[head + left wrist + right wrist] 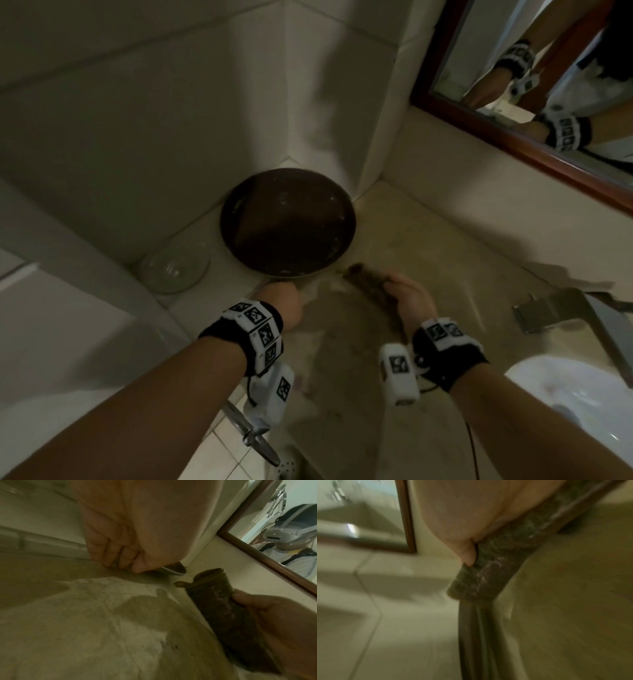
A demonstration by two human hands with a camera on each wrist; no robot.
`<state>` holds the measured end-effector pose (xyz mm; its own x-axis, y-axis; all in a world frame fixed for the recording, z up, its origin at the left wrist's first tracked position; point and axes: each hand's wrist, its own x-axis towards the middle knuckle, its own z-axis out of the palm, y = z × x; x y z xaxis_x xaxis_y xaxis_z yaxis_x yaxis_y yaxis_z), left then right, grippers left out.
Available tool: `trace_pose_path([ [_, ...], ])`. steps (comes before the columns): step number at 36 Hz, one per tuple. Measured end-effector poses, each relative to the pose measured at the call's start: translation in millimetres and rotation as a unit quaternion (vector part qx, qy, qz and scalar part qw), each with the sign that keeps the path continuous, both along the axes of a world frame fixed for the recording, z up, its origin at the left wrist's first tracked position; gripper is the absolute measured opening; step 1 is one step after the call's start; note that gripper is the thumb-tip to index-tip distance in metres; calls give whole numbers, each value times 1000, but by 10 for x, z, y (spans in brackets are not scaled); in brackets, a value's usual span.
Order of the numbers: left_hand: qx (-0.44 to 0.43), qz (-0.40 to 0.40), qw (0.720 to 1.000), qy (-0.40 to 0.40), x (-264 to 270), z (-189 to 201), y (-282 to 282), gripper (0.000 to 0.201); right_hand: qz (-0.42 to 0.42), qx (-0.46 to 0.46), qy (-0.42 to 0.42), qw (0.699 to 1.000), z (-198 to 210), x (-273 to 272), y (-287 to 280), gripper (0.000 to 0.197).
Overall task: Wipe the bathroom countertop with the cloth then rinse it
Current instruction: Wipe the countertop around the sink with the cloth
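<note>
The right hand (407, 301) pinches the bunched brown cloth (370, 286) over the bench (428, 240). The left hand (284, 303) is curled, holding nothing. The cloth looks soft and limp; gripping its middle suits wiping.

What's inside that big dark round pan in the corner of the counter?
The dark round pan shows only pale specks and smears on its inner wall, nothing solid. Its bottom is too dark to rule out liquid. The left hand hides its near rim.

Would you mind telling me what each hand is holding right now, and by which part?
The right hand grips the brown cloth bunched around its middle. The left hand is curled at the dark bowl's near rim; whether it grips it cannot be told.
</note>
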<state>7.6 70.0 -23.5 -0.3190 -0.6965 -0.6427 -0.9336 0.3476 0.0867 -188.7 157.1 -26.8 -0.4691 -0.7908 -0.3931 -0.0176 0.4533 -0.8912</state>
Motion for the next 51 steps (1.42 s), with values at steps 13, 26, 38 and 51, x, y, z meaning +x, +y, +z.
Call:
trace_pose_path([
  [13,46,-13,997,57,306,-51,-49,39,116,189,320,921,-359,-248,-707,51],
  [26,67,-20,995,67,381,-34,-76,49,338,116,444,822,-560,318,-746,62],
  [38,56,-7,995,86,462,-10,-1,53,449,115,494,736,-499,611,-503,64],
  [51,5,17,997,81,515,73,30,32,494,71,466,731,-493,876,-337,67],
])
